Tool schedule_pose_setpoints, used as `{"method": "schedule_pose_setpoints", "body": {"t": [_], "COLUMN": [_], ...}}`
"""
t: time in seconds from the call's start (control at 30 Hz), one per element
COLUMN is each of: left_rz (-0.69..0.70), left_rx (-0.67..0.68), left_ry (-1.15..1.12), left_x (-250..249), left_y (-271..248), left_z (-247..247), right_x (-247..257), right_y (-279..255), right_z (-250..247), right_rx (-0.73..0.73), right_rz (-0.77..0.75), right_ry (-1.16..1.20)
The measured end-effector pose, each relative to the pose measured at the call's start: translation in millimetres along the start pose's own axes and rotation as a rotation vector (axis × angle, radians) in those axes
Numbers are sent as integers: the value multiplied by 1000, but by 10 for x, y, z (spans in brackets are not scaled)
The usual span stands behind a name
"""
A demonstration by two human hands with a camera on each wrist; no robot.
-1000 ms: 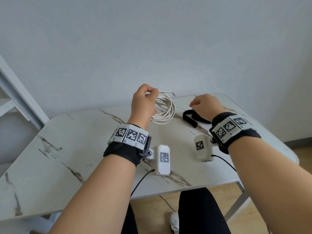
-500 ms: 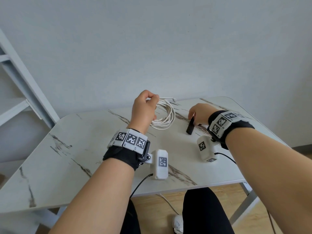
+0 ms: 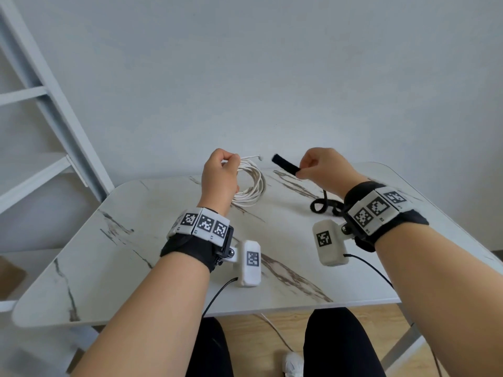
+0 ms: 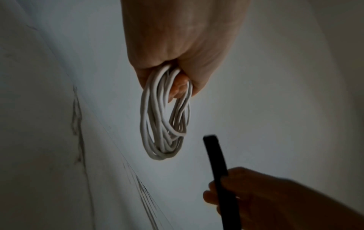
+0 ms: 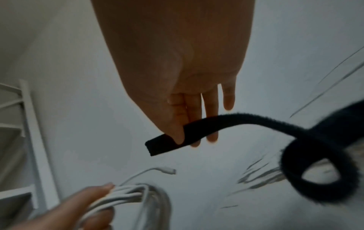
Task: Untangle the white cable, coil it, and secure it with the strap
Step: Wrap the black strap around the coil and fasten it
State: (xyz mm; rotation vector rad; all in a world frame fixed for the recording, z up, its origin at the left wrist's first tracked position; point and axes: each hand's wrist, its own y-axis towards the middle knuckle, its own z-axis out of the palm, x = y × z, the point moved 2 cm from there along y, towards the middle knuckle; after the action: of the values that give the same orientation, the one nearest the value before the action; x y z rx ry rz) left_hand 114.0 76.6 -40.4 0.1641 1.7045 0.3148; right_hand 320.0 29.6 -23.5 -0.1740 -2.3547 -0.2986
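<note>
My left hand (image 3: 221,172) grips the top of the coiled white cable (image 3: 251,186), which hangs in several loops above the far side of the marble table (image 3: 109,254). One plug end (image 3: 260,157) sticks out to the right of the fist. In the left wrist view the white cable (image 4: 164,118) dangles from my curled fingers (image 4: 177,87). My right hand (image 3: 321,167) pinches the black strap (image 3: 285,164) near one end, held up just right of the coil. The strap's other part curls down to the table (image 3: 322,205). The right wrist view shows the black strap (image 5: 197,132) between thumb and fingers, with the white cable (image 5: 138,196) lower left.
A white ladder-like shelf frame (image 3: 49,104) stands at the left beside the table. A pale wall is right behind the table's far edge. My legs and a wooden floor (image 3: 272,327) show below the near edge.
My right hand has lifted the black strap off the table and brought its end up and left toward the coil. The left hand keeps holding the coil in about the same place.
</note>
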Motion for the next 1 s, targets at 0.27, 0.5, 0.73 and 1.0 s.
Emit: {"method": "schedule_pose_setpoints", "body": {"t": [0.27, 0.5, 0.73, 1.0], "left_rz": [48, 98, 122, 67], "left_rx": [-84, -24, 53, 121], "left_ry": [97, 71, 68, 14], "left_x": [40, 8, -62, -147], "left_y": [87, 27, -32, -37], "left_z": [-92, -14, 46, 102], "right_x": [406, 454, 490, 459], "right_y": [-157, -35, 18, 9], "right_z": [324, 603, 650, 678], "right_rx": [292, 141, -91, -21], "right_rz": [110, 219, 105, 45], "right_ry": [436, 411, 175, 223]}}
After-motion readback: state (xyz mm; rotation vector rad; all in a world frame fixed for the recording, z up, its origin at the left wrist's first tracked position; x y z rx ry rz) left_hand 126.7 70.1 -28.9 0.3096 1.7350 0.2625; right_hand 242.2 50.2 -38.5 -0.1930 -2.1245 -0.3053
